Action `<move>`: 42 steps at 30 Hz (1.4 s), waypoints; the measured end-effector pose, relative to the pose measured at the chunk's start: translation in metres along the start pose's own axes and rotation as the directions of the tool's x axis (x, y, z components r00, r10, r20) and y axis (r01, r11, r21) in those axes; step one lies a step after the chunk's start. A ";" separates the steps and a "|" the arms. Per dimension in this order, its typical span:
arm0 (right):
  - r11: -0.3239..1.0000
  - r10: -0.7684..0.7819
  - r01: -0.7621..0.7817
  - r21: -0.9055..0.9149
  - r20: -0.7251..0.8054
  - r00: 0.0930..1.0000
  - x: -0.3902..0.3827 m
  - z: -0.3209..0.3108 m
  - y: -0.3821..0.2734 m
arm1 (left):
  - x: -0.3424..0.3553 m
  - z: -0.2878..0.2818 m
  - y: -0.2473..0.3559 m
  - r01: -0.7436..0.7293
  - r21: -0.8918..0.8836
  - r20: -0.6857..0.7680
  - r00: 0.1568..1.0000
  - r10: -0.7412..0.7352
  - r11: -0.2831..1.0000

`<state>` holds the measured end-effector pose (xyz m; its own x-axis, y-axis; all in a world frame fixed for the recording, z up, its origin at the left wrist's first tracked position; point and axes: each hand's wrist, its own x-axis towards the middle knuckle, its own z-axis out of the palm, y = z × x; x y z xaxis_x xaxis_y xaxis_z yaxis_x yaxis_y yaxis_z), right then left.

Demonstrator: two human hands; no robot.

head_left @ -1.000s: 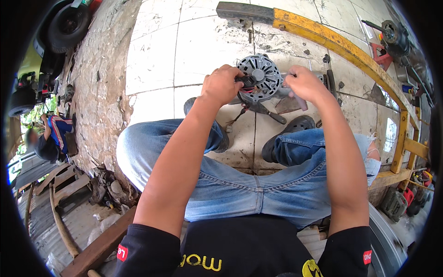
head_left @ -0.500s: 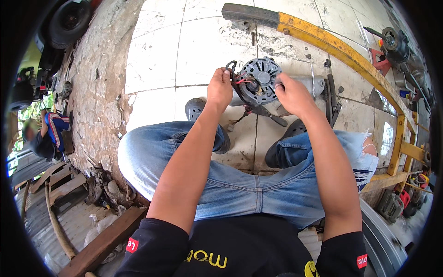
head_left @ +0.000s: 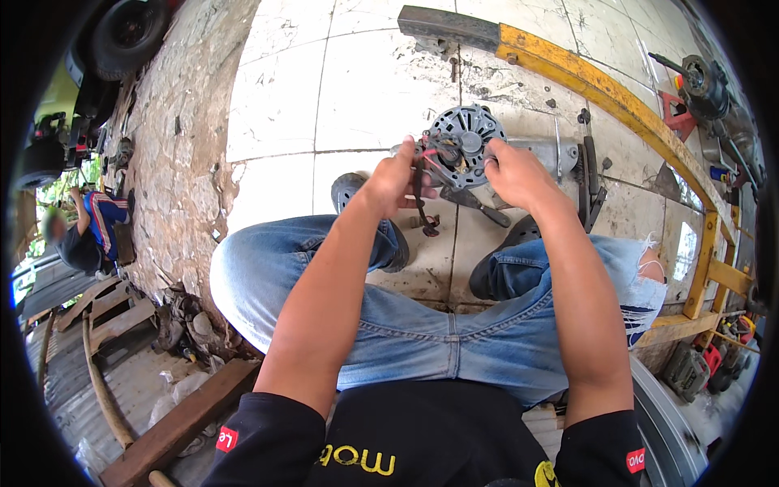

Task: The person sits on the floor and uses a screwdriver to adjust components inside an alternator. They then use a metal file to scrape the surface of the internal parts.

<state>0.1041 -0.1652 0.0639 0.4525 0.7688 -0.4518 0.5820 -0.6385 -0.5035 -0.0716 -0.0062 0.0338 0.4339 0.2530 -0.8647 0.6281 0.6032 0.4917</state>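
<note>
A round, grey vented alternator is tipped up between my hands, with red and dark wires at its left side. My right hand grips its right rim between thumb and curled fingers. At the left edge, my left hand holds the dark wiring lead, its thumb up by the housing and lower fingers behind the lead. The lead's loose end hangs down toward my knees. Behind the alternator lies a grey metal cylinder, partly hidden. A dark-handled tool rests on the tiles beneath.
A yellow metal frame curves along the right. Dark long-handled tools lie beside the cylinder. A red stand and machine parts are at far right. On the left, a person sits beyond rough ground, near a wheel.
My left hand has shifted from pinching the raised wire loop to lower on the lead, which now hangs down. My right hand stays at the alternator's right rim.
</note>
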 end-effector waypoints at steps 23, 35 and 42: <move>0.998 -0.004 0.003 -0.069 -0.008 1.000 -0.020 -0.001 -0.005 | -0.045 -0.029 0.159 -0.323 0.627 0.364 0.926 0.100 0.708; 0.978 -0.004 0.035 0.208 -0.148 0.989 -0.020 0.021 0.008 | -0.011 -0.034 0.139 -0.398 -0.207 0.090 0.902 0.422 0.894; 0.971 -0.106 0.149 0.185 -0.225 0.969 -0.019 0.032 0.006 | 0.000 -0.036 0.152 -0.221 -0.808 -0.018 0.936 0.352 0.546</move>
<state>0.0771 -0.1846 0.0461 0.5291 0.8200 -0.2185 0.5075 -0.5121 -0.6929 0.0005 0.1130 0.1048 0.6152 0.4630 -0.6381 -0.2746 0.8846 0.3770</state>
